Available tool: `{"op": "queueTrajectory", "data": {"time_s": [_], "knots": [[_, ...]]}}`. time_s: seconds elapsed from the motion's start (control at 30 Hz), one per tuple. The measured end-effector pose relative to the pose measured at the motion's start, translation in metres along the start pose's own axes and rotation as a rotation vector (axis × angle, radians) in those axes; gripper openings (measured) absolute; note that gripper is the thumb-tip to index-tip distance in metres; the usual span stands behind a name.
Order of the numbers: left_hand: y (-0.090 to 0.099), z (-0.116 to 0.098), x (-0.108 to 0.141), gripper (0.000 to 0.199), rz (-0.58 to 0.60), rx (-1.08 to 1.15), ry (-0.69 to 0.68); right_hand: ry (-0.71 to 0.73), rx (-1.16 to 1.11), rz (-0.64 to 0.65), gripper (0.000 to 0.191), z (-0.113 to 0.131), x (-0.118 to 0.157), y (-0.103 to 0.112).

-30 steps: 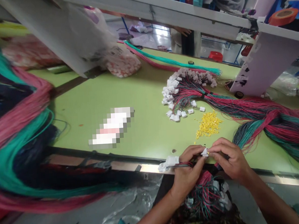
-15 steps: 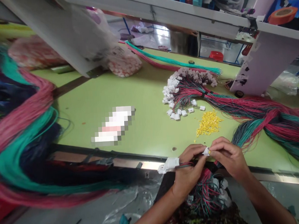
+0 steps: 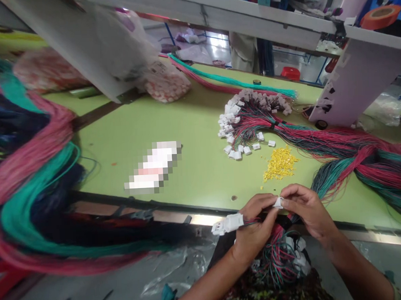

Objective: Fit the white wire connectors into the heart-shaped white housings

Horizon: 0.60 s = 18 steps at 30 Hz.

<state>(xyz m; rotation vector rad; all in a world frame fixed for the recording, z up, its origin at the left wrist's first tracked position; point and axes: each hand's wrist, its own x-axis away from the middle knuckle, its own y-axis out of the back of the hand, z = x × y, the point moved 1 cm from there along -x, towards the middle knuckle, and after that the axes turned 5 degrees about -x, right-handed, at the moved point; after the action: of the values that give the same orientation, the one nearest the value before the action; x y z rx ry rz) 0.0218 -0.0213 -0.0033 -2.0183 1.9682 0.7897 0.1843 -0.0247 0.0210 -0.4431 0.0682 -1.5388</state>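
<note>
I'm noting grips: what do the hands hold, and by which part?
Left hand: a small white connector, pinched at its left side, plus wires behind more white connectors. Right hand: at the small connector's right side; gripping or pressing unclear.

Tied wires [image 3: 321, 137] with white plugs [image 3: 230, 112], loose yellow bits [image 3: 280, 164] and a bag of small parts [image 3: 166, 83] are lying across this table [image 3: 202, 177], marking a workshop.

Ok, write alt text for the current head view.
Fingers of the left hand and right hand pinch a white connector at the edge of a green table; beyond lie tiny yellow pieces and a wire bundle tipped with white connectors.
</note>
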Motion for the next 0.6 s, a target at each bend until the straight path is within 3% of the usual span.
{"op": "queueTrajectory", "data": {"time_s": [0.17,0.27,0.37,0.43,0.5,0.6], "knots": [[-0.002,0.002,0.001,0.016,0.072,0.073,0.098,0.020,0.126,0.102,0.026,0.003,0.002,0.002],[-0.003,0.002,-0.001,0.014,0.156,0.162,0.222,0.176,0.286,0.149,0.022,0.003,0.004,0.005],[0.004,0.001,-0.009,0.019,0.298,0.344,0.420,0.346,0.534,0.141,0.011,0.009,0.010,0.014],[0.013,-0.001,-0.016,0.028,0.375,0.562,0.601,0.383,0.697,0.148,0.007,0.017,0.019,0.023],[0.024,-0.001,-0.024,0.023,0.342,0.693,0.727,0.350,0.843,0.228,0.005,0.023,0.031,0.033],[0.032,0.002,-0.030,0.031,0.370,0.663,0.725,0.228,1.032,0.479,0.008,0.024,0.053,0.040]]}}
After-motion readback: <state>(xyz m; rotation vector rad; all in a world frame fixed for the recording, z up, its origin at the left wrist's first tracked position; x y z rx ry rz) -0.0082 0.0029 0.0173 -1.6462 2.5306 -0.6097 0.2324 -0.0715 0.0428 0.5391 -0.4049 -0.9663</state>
